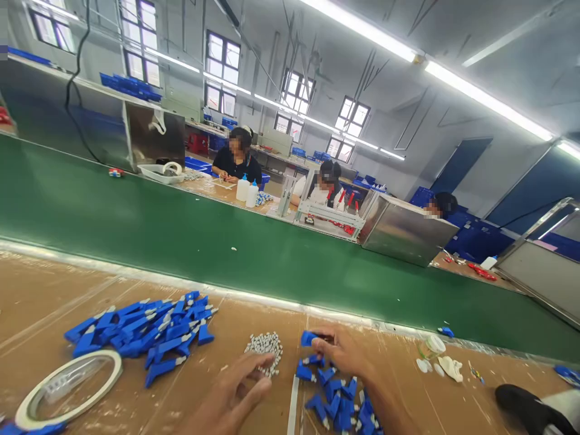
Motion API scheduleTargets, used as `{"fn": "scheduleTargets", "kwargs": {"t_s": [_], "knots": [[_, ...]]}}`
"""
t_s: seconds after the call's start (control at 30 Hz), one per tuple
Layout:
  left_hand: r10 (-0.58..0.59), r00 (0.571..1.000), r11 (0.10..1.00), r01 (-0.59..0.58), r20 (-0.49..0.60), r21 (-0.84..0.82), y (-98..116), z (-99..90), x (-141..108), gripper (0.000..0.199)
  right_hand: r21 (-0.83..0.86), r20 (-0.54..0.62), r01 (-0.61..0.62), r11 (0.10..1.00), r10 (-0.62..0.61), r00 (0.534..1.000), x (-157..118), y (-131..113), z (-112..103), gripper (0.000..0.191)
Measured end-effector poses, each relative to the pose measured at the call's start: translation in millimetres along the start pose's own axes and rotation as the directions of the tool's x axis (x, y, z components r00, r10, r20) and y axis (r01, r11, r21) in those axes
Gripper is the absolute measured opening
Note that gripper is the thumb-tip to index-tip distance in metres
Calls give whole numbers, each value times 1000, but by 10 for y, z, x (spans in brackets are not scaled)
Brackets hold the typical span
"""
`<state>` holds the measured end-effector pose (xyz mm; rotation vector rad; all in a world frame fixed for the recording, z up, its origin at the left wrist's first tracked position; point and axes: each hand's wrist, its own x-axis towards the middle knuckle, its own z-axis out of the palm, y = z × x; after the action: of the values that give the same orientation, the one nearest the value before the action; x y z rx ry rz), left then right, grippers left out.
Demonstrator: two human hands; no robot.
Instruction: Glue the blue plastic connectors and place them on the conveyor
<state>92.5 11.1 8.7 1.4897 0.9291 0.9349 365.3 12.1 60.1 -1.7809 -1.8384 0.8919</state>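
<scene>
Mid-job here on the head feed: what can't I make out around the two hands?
All in the head view:
- Heap of tiny grey pieces: too small to show each shape; the left hand covers part.
- Blue angular plastic piece: its far end is hidden by the fingers of the right hand.
- Loose pile of blue, grey-tipped plastic parts: partly covered by the right forearm, cut off by the bottom edge.

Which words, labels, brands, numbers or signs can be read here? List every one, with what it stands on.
None can be read.
Blue parts and small grey pieces: no legible text.
Clear plastic inside the tape roll: any marking too blurred.
Small jar: any print too small.
White bottles: too far off to read any label.
</scene>
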Motion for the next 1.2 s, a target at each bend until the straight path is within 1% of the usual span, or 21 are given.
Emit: {"fn": "scheduleTargets", "kwargs": {"t_s": [0.03, 0.07, 0.13, 0.17, 0.2, 0.27, 0.37, 0.4, 0.43, 0.47, 0.53, 0.6, 0.7, 0.8, 0.87, 0.97, 1.1, 1.2], "knots": [[-37, 998, 999, 39, 59, -23, 61, 33, 2, 49, 81, 28, 36, 996, -39, 999, -134, -131, 112, 15], [-62, 988, 997, 69, 144, -40, 118, 59, 1, 56, 157, 38, 53, 986, -59, 998, -256, -249, 218, 14], [-78, 951, 993, 101, 299, -63, 220, 87, -23, 59, 303, 37, 43, 952, -57, 998, -445, -427, 406, 20], [-72, 933, 992, 104, 352, -73, 263, 88, -49, 57, 366, 36, 27, 930, -43, 998, -509, -485, 489, 24], [-68, 919, 990, 111, 388, -89, 299, 82, -84, 54, 422, 35, 9, 906, -26, 999, -556, -522, 566, 28], [-73, 901, 982, 139, 429, -126, 338, 55, -171, 50, 509, 28, -20, 861, 7, 1000, -614, -546, 717, 39], [-76, 881, 969, 175, 468, -172, 277, -14, -300, 43, 583, -11, -30, 812, 45, 999, -688, -498, 965, 55], [-76, 888, 966, 178, 454, -186, 218, -45, -331, 41, 594, -24, -31, 804, 57, 998, -722, -465, 1058, 59], [-79, 906, 963, 178, 416, -203, 142, -81, -354, 42, 596, -43, -30, 802, 69, 997, -761, -423, 1153, 62], [-89, 928, 957, 181, 363, -228, 52, -120, -371, 44, 587, -69, -26, 809, 81, 994, -802, -372, 1249, 64], [-119, 964, 942, 186, 238, -281, -139, -200, -400, 52, 552, -138, -14, 834, 108, 985, -879, -256, 1434, 59], [-144, 976, 927, 192, 166, -323, -295, -262, -436, 57, 535, -172, -15, 845, 126, 977, -926, -143, 1587, 57], [-188, 971, 887, 234, 150, -398, -390, -294, -513, 58, 544, -156, -29, 839, 135, 978, -929, -39, 1725, 56], [-250, 960, 843, 280, 125, -459, -369, -279, -571, 59, 540, -158, -27, 841, 133, 979, -895, -26, 1762, 49], [-280, 955, 830, 294, 101, -474, -357, -269, -583, 60, 530, -180, -13, 848, 128, 975, -888, -45, 1753, 47], [-322, 945, 822, 308, 54, -479, -400, -263, -574, 59, 455, -189, 21, 890, 74, 979, -917, -84, 1727, 40], [-353, 934, 816, 336, 55, -471, -482, -251, -579, 63, 316, -197, 58, 947, 5, 980, -989, -142, 1720, 32], [-384, 922, 773, 347, 43, -531, -446, -230, -634, 60, 307, -225, 63, 950, 9, 974, -1010, -175, 1716, 33]]}}
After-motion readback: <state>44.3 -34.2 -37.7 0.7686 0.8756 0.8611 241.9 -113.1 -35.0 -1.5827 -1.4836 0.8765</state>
